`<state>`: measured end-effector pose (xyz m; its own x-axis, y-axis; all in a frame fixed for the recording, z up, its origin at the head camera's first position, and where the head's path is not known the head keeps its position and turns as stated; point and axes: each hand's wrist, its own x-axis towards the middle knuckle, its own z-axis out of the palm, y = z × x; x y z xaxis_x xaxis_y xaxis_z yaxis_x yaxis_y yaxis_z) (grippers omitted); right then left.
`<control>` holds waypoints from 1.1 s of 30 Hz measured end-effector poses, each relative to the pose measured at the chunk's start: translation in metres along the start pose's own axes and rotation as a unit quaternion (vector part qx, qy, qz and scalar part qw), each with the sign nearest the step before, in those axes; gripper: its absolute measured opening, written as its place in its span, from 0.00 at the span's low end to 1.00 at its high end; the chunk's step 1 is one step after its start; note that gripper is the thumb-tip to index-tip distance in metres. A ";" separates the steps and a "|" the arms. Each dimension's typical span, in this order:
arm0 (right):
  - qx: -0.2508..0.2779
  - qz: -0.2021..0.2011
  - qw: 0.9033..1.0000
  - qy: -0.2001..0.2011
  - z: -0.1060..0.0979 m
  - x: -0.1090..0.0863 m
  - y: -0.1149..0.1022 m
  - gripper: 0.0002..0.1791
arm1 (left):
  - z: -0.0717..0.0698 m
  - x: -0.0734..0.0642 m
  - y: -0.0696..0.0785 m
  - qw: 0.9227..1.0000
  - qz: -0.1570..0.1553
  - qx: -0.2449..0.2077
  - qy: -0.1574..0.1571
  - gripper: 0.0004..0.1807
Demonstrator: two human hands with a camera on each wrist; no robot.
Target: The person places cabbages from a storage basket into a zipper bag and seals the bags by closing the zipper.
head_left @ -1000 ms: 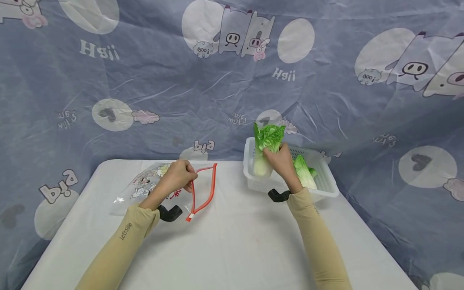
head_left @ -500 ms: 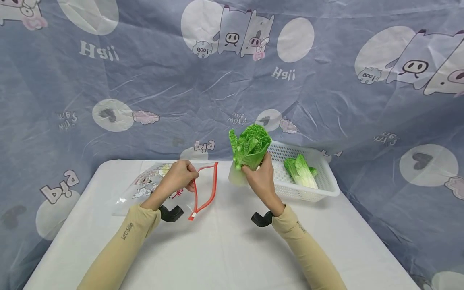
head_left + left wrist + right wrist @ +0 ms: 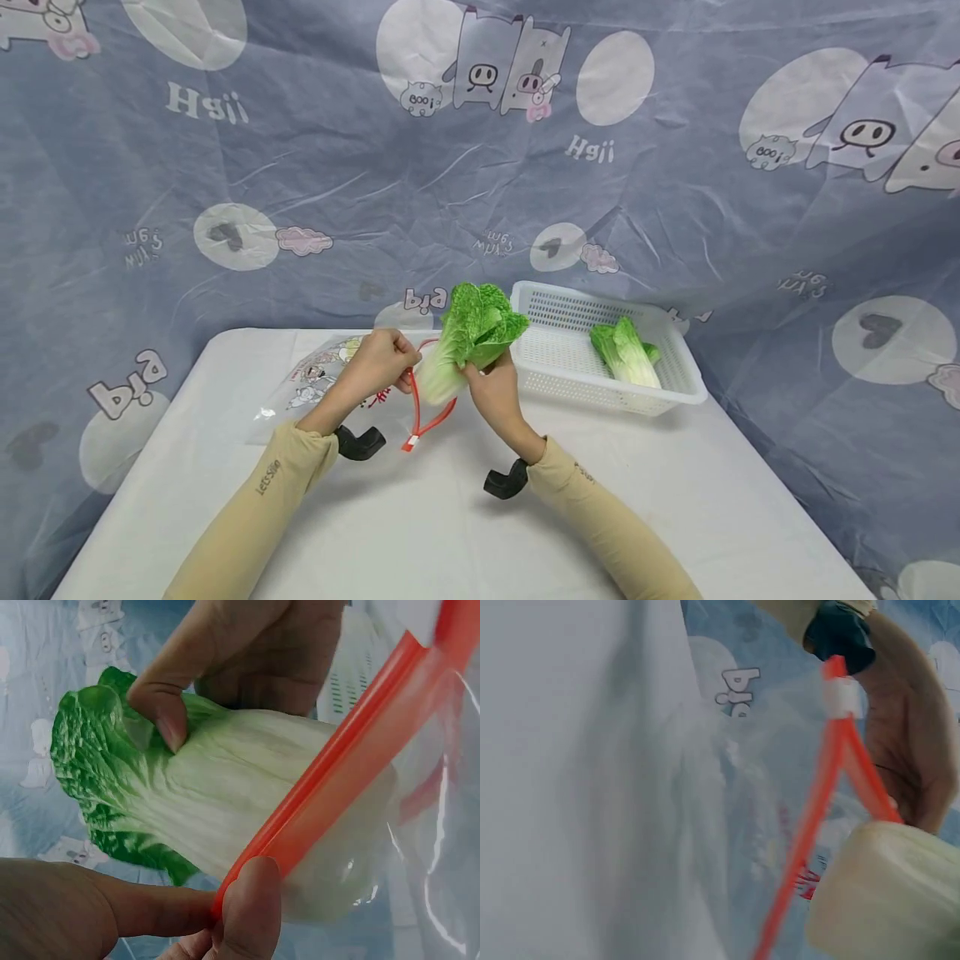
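Note:
My left hand (image 3: 382, 364) pinches the red zip edge (image 3: 300, 802) of a clear zip bag (image 3: 303, 390) with cartoon prints. The bag lies to the left, its mouth spread open to the right. My right hand (image 3: 497, 396) holds a Chinese cabbage (image 3: 480, 327), leafy green end up to the right and white base down to the left. In the left wrist view, the right thumb presses on the cabbage (image 3: 217, 780), and its base shows through the clear plastic past the red edge. The right wrist view has the pale base (image 3: 889, 889) beside the slider (image 3: 841, 697).
A white perforated basket (image 3: 581, 381) stands at the back right of the white table (image 3: 450, 525). Another Chinese cabbage (image 3: 627, 358) lies in its right part. A grey-blue printed cloth (image 3: 360, 167) hangs behind the table.
My right hand has carried the cabbage out of the basket, leftwards to the bag's mouth, tilting its base to the left. My left hand keeps its pinch, shifted slightly right.

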<state>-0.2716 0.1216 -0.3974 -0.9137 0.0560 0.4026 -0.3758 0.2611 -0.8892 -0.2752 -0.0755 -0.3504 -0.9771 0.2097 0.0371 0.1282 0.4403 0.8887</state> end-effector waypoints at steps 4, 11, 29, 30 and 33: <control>0.012 0.027 0.998 -0.055 0.008 -0.003 0.013 0.33 | 0.000 -0.001 0.001 1.000 0.018 0.000 0.002 0.08; 0.007 0.059 0.989 -0.132 0.007 -0.003 0.035 0.33 | 0.002 0.000 0.001 0.998 0.047 0.026 0.011 0.08; -0.122 -0.037 0.911 -0.391 0.014 -0.010 0.046 0.28 | 0.018 -0.011 0.014 0.988 0.118 0.080 0.066 0.05; -0.128 -0.046 0.910 -0.391 0.016 -0.009 0.045 0.28 | 0.019 -0.012 0.015 0.986 0.124 0.082 0.070 0.05; -0.137 -0.045 0.912 -0.384 0.021 -0.007 0.043 0.27 | 0.020 -0.015 0.021 0.985 0.133 0.081 0.070 0.05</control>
<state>-0.2848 0.1125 -0.4430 -0.7589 -0.6423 0.1072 -0.4987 0.4674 -0.7299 -0.2540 -0.0521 -0.3415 -0.9174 0.2190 0.3323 0.3979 0.5216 0.7548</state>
